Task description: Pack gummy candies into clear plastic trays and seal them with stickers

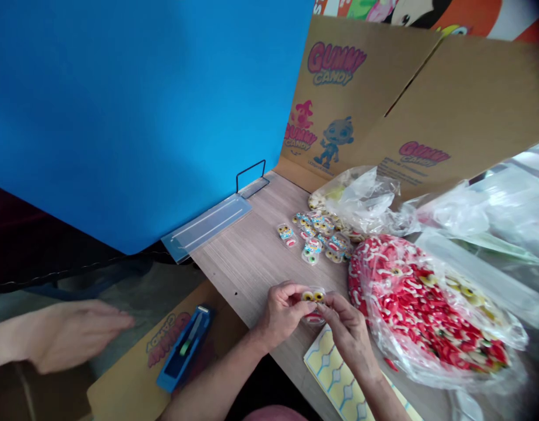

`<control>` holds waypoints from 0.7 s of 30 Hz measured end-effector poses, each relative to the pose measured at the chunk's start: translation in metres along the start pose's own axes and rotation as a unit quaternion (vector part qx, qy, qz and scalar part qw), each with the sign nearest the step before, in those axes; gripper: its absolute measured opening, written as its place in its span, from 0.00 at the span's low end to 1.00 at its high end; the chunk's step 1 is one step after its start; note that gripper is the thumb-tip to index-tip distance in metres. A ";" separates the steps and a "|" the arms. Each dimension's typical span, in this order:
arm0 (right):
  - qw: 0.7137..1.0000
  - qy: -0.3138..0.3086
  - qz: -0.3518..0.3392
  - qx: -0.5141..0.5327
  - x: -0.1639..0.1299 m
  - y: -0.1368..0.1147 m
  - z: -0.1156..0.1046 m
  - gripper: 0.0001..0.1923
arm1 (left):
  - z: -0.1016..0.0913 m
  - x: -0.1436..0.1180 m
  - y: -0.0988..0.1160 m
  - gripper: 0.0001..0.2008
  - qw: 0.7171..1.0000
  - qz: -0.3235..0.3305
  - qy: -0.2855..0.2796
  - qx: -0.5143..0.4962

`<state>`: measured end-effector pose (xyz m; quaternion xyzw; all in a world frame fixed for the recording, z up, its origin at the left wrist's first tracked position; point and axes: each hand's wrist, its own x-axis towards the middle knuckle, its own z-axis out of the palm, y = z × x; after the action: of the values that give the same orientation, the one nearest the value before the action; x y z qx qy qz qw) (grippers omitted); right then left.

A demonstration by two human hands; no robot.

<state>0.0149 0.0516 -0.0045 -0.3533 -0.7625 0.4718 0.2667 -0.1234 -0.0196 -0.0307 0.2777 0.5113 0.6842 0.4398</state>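
Over the front of the table, my left hand point(280, 313) and my right hand point(351, 330) pinch a small clear plastic candy pack point(314, 296) from both sides. Two yellow gummy eyes show in its upper part and red-and-white gummy lips below. My thumbs press near its middle and hide part of it. Beneath my right hand and forearm lies a yellow sheet of stickers point(346, 389) with a pale blue pattern. Beyond my hands, several similar packs with printed labels point(312, 248) lie in a loose pile.
A large plastic bag of red and white gummies point(410, 310) stands to the right, with another clear bag point(361, 193) behind. A cardboard wall point(366, 99) and blue panel point(142, 105) rise behind. At left are a blue tape dispenser point(185, 349) and another person's hand point(83, 333).
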 end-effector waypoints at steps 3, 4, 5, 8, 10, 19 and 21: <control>0.999 0.017 0.023 0.035 -0.002 0.000 0.005 0.14 | 0.000 0.001 0.000 0.09 1.000 -0.003 0.009 0.006; 0.997 0.022 0.040 0.058 -0.002 -0.001 0.007 0.14 | -0.001 0.001 -0.001 0.09 1.000 -0.005 0.009 0.008; 0.994 0.028 0.058 0.085 -0.003 -0.001 0.009 0.14 | -0.001 0.001 -0.001 0.10 1.000 -0.006 0.009 0.008; 0.984 0.045 0.092 0.148 -0.005 0.001 0.012 0.15 | 0.000 0.001 -0.003 0.10 1.000 -0.009 0.003 0.004; 0.984 0.043 0.091 0.149 -0.006 0.004 0.012 0.15 | 0.000 0.002 -0.003 0.10 1.000 -0.011 0.003 0.002; 0.992 0.073 0.060 0.078 -0.010 0.010 0.005 0.17 | 0.008 -0.004 -0.011 0.28 0.998 -0.054 -0.016 -0.041; 0.991 0.075 0.063 0.091 -0.010 0.011 0.007 0.18 | 0.011 -0.008 -0.014 0.34 0.996 -0.059 -0.033 -0.058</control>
<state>0.0190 0.0437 -0.0176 -0.4093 -0.6707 0.5268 0.3244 -0.1061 -0.0198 -0.0400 0.2436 0.4709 0.6764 0.5113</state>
